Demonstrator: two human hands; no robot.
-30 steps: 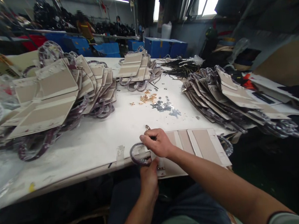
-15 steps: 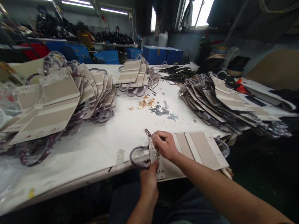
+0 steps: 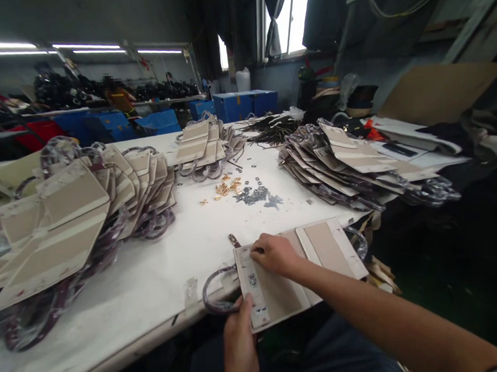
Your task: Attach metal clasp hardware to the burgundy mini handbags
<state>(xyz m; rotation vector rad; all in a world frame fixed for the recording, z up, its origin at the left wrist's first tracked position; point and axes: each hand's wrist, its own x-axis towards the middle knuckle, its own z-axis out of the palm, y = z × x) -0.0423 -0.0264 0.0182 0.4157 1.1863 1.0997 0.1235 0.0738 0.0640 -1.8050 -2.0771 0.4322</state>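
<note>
A flat beige bag panel (image 3: 283, 296) with a plastic-wrapped purple handle (image 3: 211, 294) at its left end lies tilted at the table's front edge. My left hand (image 3: 240, 341) grips the panel's lower left edge, thumb on top and fingers hidden beneath. My right hand (image 3: 278, 255) is over the upper left part, its fingertips pinched together; what they hold, if anything, is too small to make out. Between the hands a small metal plate (image 3: 253, 280) sits on the pale end strip. A small strap with metal fittings (image 3: 234, 241) pokes out beyond the panel's top edge.
Gold-coloured fittings (image 3: 227, 187) and thin silver plates (image 3: 252, 195) lie mid-table. Stacked bag panels stand left (image 3: 73, 213), behind (image 3: 195, 141) and right (image 3: 327, 161). Black straps (image 3: 270, 127) are heaped at the back. A person (image 3: 119, 98) is far off.
The view has swung right. My left thumb has slid from the metal piece down to the panel's lower edge. My right hand's fingers have shifted towards the panel's upper corner.
</note>
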